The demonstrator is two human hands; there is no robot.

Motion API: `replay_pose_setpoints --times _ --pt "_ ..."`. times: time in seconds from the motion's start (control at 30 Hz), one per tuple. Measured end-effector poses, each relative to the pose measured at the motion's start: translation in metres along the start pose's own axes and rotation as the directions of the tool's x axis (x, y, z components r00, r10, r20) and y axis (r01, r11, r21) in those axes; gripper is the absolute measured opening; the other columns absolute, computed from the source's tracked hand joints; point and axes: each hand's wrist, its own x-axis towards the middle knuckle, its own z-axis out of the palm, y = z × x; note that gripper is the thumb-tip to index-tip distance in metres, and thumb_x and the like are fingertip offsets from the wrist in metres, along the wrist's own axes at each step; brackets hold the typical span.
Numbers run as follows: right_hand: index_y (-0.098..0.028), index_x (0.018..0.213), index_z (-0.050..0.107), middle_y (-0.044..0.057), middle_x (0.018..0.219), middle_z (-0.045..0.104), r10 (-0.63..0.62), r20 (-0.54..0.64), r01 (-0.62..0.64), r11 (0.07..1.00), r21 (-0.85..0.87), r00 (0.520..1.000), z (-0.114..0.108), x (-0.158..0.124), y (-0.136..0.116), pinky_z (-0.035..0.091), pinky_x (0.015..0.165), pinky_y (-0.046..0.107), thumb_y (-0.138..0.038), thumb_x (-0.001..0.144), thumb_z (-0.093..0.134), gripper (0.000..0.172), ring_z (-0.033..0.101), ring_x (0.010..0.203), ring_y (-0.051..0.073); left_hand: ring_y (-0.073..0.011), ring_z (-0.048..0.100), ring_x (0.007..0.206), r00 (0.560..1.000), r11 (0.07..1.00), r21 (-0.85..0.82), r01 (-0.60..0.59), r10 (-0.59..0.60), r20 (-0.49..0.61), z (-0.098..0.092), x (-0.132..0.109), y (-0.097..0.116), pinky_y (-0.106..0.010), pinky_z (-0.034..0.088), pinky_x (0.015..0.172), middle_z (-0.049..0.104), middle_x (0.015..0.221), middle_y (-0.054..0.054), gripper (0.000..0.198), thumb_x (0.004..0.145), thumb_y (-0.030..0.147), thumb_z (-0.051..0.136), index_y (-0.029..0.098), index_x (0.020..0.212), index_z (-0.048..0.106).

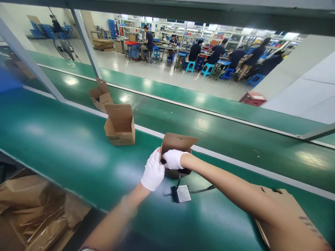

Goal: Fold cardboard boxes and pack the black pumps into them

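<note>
A small open cardboard box (179,140) stands on the green bench with its lid flap raised. My left hand (154,171), in a white glove with bare fingertips, grips the box's left side. My right hand (173,159), gloved too, reaches into the box's opening; its fingers are curled around something dark that I cannot make out. Right in front of the box lies a black power adapter (184,194) with a white label. One black cable (179,180) rises from it to the box, and another runs right under my right forearm.
Another open cardboard box (120,136) stands to the left, with a further one (101,96) behind it past the white rail. Flattened cardboard (290,212) lies at the right under my forearm. Brown wrapping paper (36,209) fills the lower left. People sit at benches far behind.
</note>
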Motion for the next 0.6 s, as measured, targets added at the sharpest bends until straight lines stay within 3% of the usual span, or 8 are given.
replay_pose_setpoints --times 0.1,0.17,0.2,0.27,0.33,0.47,0.6 --pt "-0.016 0.109 0.059 0.013 0.095 0.066 0.091 -0.224 -0.107 0.992 -0.061 0.97 0.002 -0.046 -0.006 0.042 0.063 0.034 -0.033 0.092 0.036 0.033 0.063 0.08 0.027 -0.0267 0.042 0.127 0.999 0.999 0.021 -0.045 0.045 -0.012 -0.007 -0.001 -0.002 -0.046 0.041 0.105 0.043 0.136 -0.018 0.056 0.083 0.013 0.035 0.011 0.139 0.029" --pt "-0.018 0.1 0.06 0.01 0.087 0.065 0.103 -0.361 -0.143 0.986 -0.086 0.927 0.011 -0.082 -0.007 0.037 0.059 0.032 -0.029 0.094 0.03 0.032 0.062 0.075 0.024 -0.0268 0.043 0.125 0.995 0.996 0.03 -0.082 0.084 -0.047 -0.015 -0.002 -0.002 -0.046 0.043 0.103 0.045 0.133 -0.018 0.052 0.087 0.018 0.039 0.013 0.138 0.03" --pt "-0.019 0.092 0.06 0.007 0.083 0.065 0.093 -0.366 -0.127 0.989 -0.071 0.926 0.019 -0.096 -0.007 0.035 0.057 0.03 -0.029 0.095 0.03 0.031 0.062 0.071 0.022 -0.0269 0.043 0.125 0.992 0.994 0.035 -0.102 0.104 -0.07 -0.019 -0.003 0.0 -0.046 0.043 0.103 0.046 0.133 -0.017 0.051 0.088 0.02 0.043 0.014 0.138 0.031" --pt "-0.02 0.083 0.06 0.003 0.076 0.064 0.082 -0.258 -0.086 0.996 -0.004 0.963 0.04 -0.114 -0.003 0.03 0.053 0.028 -0.029 0.092 0.038 0.026 0.061 0.065 0.019 -0.0273 0.041 0.127 0.983 0.988 0.056 -0.145 0.151 -0.104 -0.027 -0.004 0.006 -0.047 0.041 0.104 0.045 0.134 -0.016 0.053 0.087 0.022 0.049 0.017 0.137 0.034" --pt "-0.02 0.087 0.06 0.005 0.081 0.065 0.101 -0.173 -0.102 0.995 0.003 0.98 0.069 -0.113 0.0 0.031 0.053 0.028 -0.03 0.085 0.05 0.014 0.061 0.068 0.021 -0.0284 0.037 0.131 0.973 0.978 0.075 -0.196 0.203 -0.112 -0.031 -0.005 0.016 -0.048 0.039 0.105 0.044 0.136 -0.015 0.053 0.085 0.02 0.051 0.018 0.136 0.035" --pt "-0.014 0.11 0.053 0.012 0.098 0.062 0.075 -0.24 -0.088 0.995 -0.044 0.968 0.124 -0.08 -0.006 0.04 0.063 0.033 -0.037 0.067 0.068 0.051 0.059 0.085 0.029 -0.0297 0.027 0.137 0.968 0.97 -0.014 -0.241 0.239 -0.073 -0.031 -0.01 0.035 -0.05 0.037 0.107 0.039 0.141 -0.015 0.052 0.086 0.016 0.047 0.017 0.136 0.035" --pt "-0.015 0.097 0.054 0.01 0.091 0.06 0.113 -0.305 -0.105 0.994 0.045 0.946 0.147 -0.071 -0.019 0.039 0.066 0.034 -0.02 0.068 0.055 0.03 0.057 0.081 0.026 -0.0292 0.025 0.138 0.972 0.963 -0.131 -0.234 0.228 -0.054 -0.039 -0.014 0.039 -0.052 0.034 0.109 0.038 0.142 -0.014 0.049 0.089 0.014 0.041 0.017 0.137 0.035"
